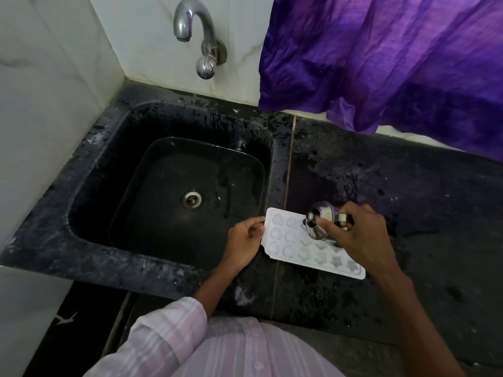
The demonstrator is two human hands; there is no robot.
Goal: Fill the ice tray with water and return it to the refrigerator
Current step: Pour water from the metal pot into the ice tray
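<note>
A white ice tray (304,251) with heart- and star-shaped moulds lies on the black counter just right of the sink. My left hand (245,240) pinches the tray's left edge. My right hand (359,235) grips a small steel jug (322,221) by its handle and holds it tilted over the tray's upper middle moulds. The jug and hand hide part of the tray's far side. Whether water is flowing cannot be told.
A black sink (114,148) with a drain (192,200) sits left of the tray. A chrome tap (190,25) juts from the tiled wall above it. A purple curtain (394,58) hangs over the wet counter (422,200) at the right.
</note>
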